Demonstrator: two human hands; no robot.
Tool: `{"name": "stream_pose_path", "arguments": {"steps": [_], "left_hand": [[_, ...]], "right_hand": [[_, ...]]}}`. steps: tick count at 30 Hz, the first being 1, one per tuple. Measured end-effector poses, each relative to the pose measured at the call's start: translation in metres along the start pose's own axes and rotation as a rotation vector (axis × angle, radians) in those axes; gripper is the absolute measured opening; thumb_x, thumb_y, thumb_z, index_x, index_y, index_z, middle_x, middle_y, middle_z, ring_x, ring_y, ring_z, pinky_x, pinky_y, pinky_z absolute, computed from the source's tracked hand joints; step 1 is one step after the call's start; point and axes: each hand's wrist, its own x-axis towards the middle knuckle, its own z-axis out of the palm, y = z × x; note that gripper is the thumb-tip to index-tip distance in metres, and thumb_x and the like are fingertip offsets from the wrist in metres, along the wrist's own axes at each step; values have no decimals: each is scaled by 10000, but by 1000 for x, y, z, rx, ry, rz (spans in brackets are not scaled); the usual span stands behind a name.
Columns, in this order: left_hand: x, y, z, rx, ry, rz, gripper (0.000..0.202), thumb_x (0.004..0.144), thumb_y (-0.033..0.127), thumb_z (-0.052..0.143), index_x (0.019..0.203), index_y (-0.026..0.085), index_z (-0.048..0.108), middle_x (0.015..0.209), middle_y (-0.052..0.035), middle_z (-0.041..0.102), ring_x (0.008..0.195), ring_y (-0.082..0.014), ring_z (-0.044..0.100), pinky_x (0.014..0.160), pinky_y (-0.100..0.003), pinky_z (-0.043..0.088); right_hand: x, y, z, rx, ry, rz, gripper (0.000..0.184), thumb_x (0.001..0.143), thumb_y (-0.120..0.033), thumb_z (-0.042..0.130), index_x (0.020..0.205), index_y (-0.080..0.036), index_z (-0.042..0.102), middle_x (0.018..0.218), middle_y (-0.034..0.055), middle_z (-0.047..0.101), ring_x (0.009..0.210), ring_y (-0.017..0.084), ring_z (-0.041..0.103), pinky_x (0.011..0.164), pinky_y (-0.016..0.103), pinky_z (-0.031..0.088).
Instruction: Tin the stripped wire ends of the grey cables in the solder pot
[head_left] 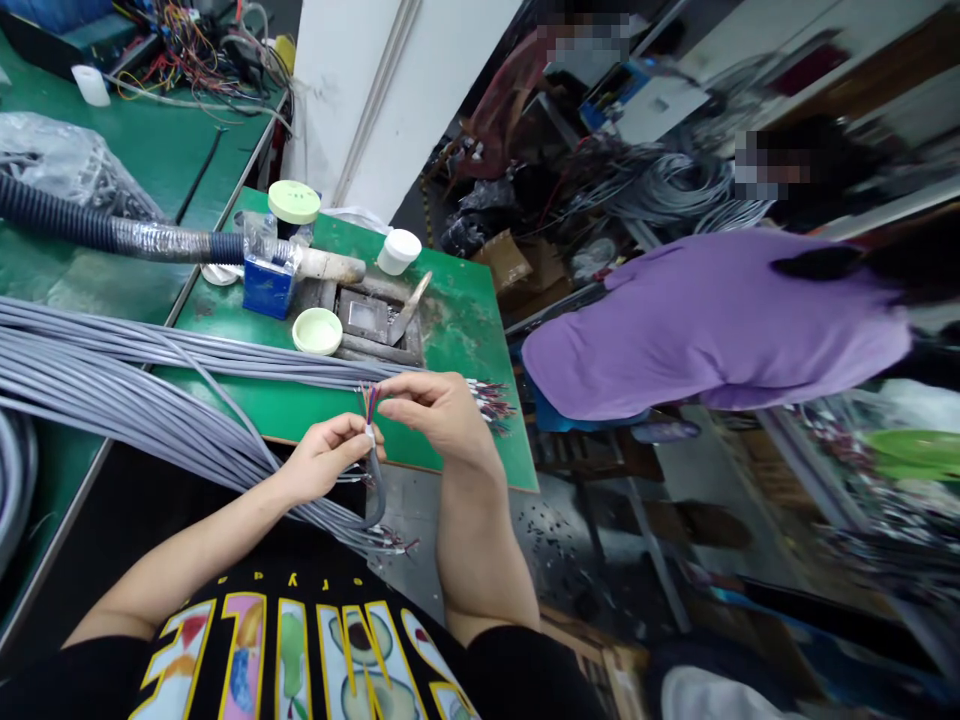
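My left hand (330, 455) is closed around the stripped end of a grey multi-core cable (377, 490), just below its fanned-out coloured wires (370, 398). My right hand (431, 405) comes in from the right, thumb and forefinger at the wires' tips; whether they pinch a strand is too small to make out. Below my hands the held cable curves down and back to the left. A thick bundle of like grey cables (187, 425) runs under my left forearm, and another (247, 358) lies across the green table, its stripped ends (491, 400) near the right edge.
Behind my hands stand a small solder pot (367, 316) with a scraper (411, 310), a pale open lid (317, 331), a white tub (399, 251) and a ribbed extraction hose (82, 220) on a blue block (268, 287). A person in purple (712, 320) is at the right.
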Motion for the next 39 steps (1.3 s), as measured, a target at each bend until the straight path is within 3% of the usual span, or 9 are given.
{"name": "stream_pose_path", "arguments": {"steps": [11,15,18,20,25,28,32,35,39], "left_hand": [[-5,3,-3,64,-46,33,368,676,482,766,724,136,651,691,-31,661,647,-125,588,663,-253,466],[-1,0,-5,-4,56,74,375,647,474,791,735,137,652,678,-22,664,642,-117,586,674,-244,462],[1,1,-3,-74,162,99,393,604,474,818,703,136,642,657,-15,657,631,-112,576,667,-238,456],[2,3,-1,-126,191,88,400,579,461,836,679,130,633,639,-12,645,615,-107,568,649,-233,453],[1,12,-3,-264,213,40,378,568,378,860,700,116,622,616,-6,615,580,-96,564,593,-216,451],[1,18,-6,-342,218,28,326,606,319,844,714,118,611,627,-2,610,581,-94,574,580,-207,459],[2,24,-6,-409,178,24,284,633,297,826,737,127,623,626,15,605,552,-85,563,545,-199,455],[0,27,-4,-322,170,44,317,628,365,822,769,133,658,632,3,632,548,-100,569,543,-218,454],[-14,32,-2,91,260,280,279,673,328,789,889,165,719,745,-51,712,710,-162,626,718,-288,478]], "right_hand": [[9,2,15,207,-54,31,125,612,-297,752,619,-180,709,527,-13,649,468,112,554,457,225,436],[3,5,29,199,168,-104,209,654,-362,744,561,-197,655,483,-16,621,436,124,547,444,246,447],[-6,6,42,26,372,-221,147,736,-316,685,630,-214,680,544,-2,659,465,134,568,465,259,463],[-9,8,46,-103,426,-290,109,763,-279,660,682,-221,705,626,12,697,527,145,604,505,267,484],[-8,20,35,-297,358,-489,144,840,-233,593,857,-245,736,699,16,715,586,154,624,575,301,514],[-6,30,28,-362,228,-723,239,867,-177,555,1027,-270,706,907,44,740,835,197,674,755,376,546],[-5,40,31,-422,91,-896,279,887,-190,554,1126,-283,664,1170,77,682,1175,237,571,922,440,512],[-5,40,35,-364,108,-907,252,896,-271,570,1130,-306,657,1145,61,692,1178,239,571,928,441,513],[6,31,30,-258,352,-755,221,921,-277,520,1091,-283,661,1044,59,716,1041,230,635,906,434,510]]}}
